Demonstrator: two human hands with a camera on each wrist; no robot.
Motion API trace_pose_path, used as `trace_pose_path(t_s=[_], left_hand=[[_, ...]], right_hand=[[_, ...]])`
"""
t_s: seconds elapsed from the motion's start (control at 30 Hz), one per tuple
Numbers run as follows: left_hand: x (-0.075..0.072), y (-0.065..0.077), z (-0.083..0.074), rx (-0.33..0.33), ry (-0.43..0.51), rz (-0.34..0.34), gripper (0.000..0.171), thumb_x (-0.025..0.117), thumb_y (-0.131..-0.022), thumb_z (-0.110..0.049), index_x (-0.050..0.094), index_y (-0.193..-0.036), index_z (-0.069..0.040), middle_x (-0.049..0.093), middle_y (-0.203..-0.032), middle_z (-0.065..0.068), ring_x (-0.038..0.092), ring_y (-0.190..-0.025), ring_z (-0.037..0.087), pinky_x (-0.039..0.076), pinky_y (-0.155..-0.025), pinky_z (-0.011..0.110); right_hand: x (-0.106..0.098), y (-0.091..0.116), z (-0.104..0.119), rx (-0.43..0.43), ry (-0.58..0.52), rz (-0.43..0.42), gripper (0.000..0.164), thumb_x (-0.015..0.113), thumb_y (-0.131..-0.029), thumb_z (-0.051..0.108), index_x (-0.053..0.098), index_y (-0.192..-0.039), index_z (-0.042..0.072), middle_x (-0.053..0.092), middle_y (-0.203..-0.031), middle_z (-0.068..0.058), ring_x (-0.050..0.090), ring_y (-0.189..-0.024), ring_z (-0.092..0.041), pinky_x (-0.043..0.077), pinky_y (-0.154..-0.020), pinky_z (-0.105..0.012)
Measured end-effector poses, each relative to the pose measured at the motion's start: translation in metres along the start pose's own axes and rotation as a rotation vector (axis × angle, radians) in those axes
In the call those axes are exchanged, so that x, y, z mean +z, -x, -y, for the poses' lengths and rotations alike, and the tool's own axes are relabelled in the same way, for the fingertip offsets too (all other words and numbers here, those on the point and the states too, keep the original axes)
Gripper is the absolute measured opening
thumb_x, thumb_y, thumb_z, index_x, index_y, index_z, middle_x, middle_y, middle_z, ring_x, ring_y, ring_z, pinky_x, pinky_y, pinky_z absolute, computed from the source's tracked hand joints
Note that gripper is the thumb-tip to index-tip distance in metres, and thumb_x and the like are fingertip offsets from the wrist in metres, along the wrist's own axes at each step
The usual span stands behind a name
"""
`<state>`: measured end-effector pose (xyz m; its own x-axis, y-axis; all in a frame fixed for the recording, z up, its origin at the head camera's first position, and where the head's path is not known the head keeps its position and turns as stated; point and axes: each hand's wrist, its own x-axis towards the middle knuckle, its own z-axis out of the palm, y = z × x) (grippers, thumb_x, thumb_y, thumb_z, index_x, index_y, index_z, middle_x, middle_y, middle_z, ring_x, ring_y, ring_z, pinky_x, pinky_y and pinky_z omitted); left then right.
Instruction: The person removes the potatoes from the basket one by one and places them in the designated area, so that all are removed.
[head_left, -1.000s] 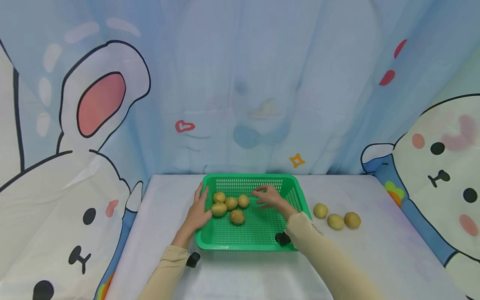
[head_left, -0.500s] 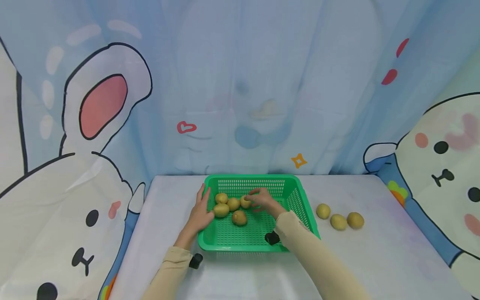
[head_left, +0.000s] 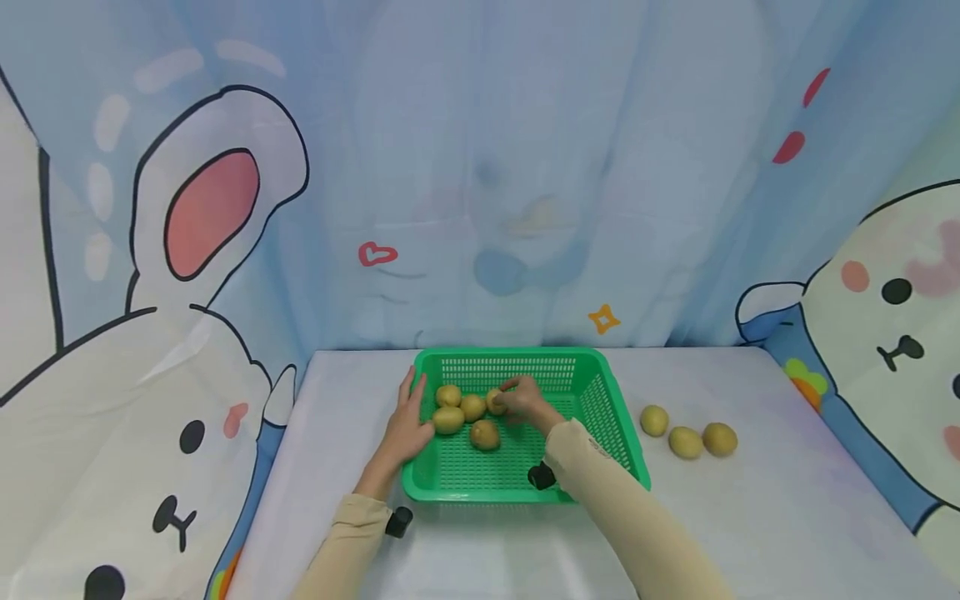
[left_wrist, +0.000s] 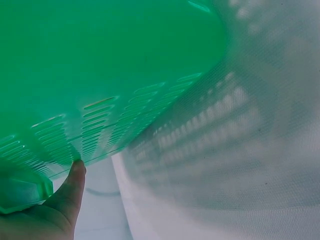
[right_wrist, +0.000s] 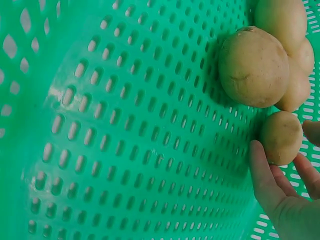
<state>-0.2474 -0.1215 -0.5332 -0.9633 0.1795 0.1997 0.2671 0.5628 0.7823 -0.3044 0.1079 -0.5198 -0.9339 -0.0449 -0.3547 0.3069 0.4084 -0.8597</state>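
A green plastic basket point(head_left: 525, 496) with slotted walls stands on the table, several potatoes grouped in its left half. My right hand point(head_left: 527, 403) reaches inside and holds a small potato point(right_wrist: 280, 135) between thumb and fingers, at the right end of the group. Beside it lies a larger brownish potato point(right_wrist: 254, 67). At the basket's left side, my left hand point(head_left: 403, 429) rests against the rim, fingers fairly straight, with the thumb towards the inside. In the left wrist view one extended finger point(left_wrist: 75, 182) of that hand touches the slotted wall.
To the right of the basket, three potatoes point(head_left: 686, 442) lie on the white-covered table point(head_left: 750, 517). A blue curtain point(head_left: 480, 167) with cartoon animals hangs behind the table and around its sides. Black wrist cameras point(head_left: 542, 476) sit by both sleeves.
My right hand has moved left inside the basket to the small potato, and its fingers have closed round it. The left hand stays at the rim; the whole view has shifted slightly.
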Motion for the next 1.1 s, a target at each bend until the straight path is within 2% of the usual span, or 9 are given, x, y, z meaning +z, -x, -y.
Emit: trace_pose_path(t_s=[0.13,0.37,0.57,0.8,0.9,1.0,1.1], left_hand=[[0.003,-0.001,-0.002,0.01,-0.001,0.003,0.082,0.049,-0.077,0.002,0.023,-0.155,0.004,0.005,-0.164,0.017,0.029,-0.141,0.041,0.041,-0.094,0.051],[0.006,0.002,-0.004,0.016,-0.009,0.007,0.08,0.05,-0.079,0.004,0.023,-0.154,0.004,0.006,-0.164,0.018,0.033,-0.139,0.041,0.043,-0.081,0.044],[0.007,0.003,-0.005,0.016,-0.015,0.01,0.08,0.049,-0.078,0.003,0.023,-0.154,0.004,0.006,-0.164,0.017,0.033,-0.139,0.041,0.043,-0.082,0.044],[0.004,0.002,-0.006,0.019,-0.024,0.017,0.08,0.049,-0.079,0.002,0.023,-0.154,0.005,0.005,-0.164,0.018,0.031,-0.14,0.04,0.043,-0.085,0.046],[0.002,0.003,-0.006,0.017,-0.031,0.014,0.079,0.049,-0.079,0.002,0.023,-0.154,0.006,0.005,-0.163,0.018,0.031,-0.14,0.041,0.043,-0.082,0.044],[0.0,0.003,-0.005,0.009,-0.035,0.009,0.079,0.049,-0.079,0.003,0.023,-0.154,0.006,0.006,-0.164,0.018,0.04,-0.133,0.041,0.042,-0.074,0.041],[-0.002,0.002,-0.004,0.009,-0.032,0.003,0.079,0.049,-0.078,0.003,0.023,-0.153,0.006,0.006,-0.163,0.018,0.046,-0.124,0.04,0.039,-0.068,0.037]], right_hand=[[-0.003,-0.003,-0.002,-0.001,0.019,-0.011,0.033,0.065,-0.09,0.003,0.057,-0.121,-0.007,0.056,-0.113,-0.031,0.063,-0.092,-0.042,0.055,-0.076,-0.048],[-0.006,0.0,-0.007,-0.019,0.047,-0.036,0.03,0.064,-0.089,0.001,0.06,-0.117,-0.008,0.057,-0.117,-0.031,0.066,-0.092,-0.041,0.056,-0.075,-0.046],[-0.007,0.002,-0.013,-0.031,0.012,-0.053,0.03,0.066,-0.088,0.001,0.061,-0.116,-0.007,0.058,-0.114,-0.029,0.068,-0.086,-0.038,0.057,-0.073,-0.044],[-0.014,0.005,-0.01,-0.027,-0.007,-0.039,0.029,0.067,-0.087,0.002,0.063,-0.114,-0.005,0.065,-0.096,-0.022,0.065,-0.061,-0.02,0.057,-0.069,-0.041],[-0.02,0.007,-0.004,-0.041,-0.019,-0.017,0.032,0.066,-0.088,0.002,0.063,-0.119,-0.006,0.067,-0.09,-0.021,0.061,-0.054,-0.015,0.057,-0.07,-0.042],[-0.029,0.011,0.002,-0.051,-0.017,0.016,0.04,0.065,-0.09,0.004,0.059,-0.128,-0.005,0.066,-0.097,-0.021,0.061,-0.057,-0.015,0.056,-0.075,-0.044],[-0.04,0.015,0.007,-0.062,-0.016,0.039,0.045,0.065,-0.091,0.006,0.057,-0.134,-0.003,0.064,-0.109,-0.023,0.066,-0.068,-0.02,0.055,-0.079,-0.045]])
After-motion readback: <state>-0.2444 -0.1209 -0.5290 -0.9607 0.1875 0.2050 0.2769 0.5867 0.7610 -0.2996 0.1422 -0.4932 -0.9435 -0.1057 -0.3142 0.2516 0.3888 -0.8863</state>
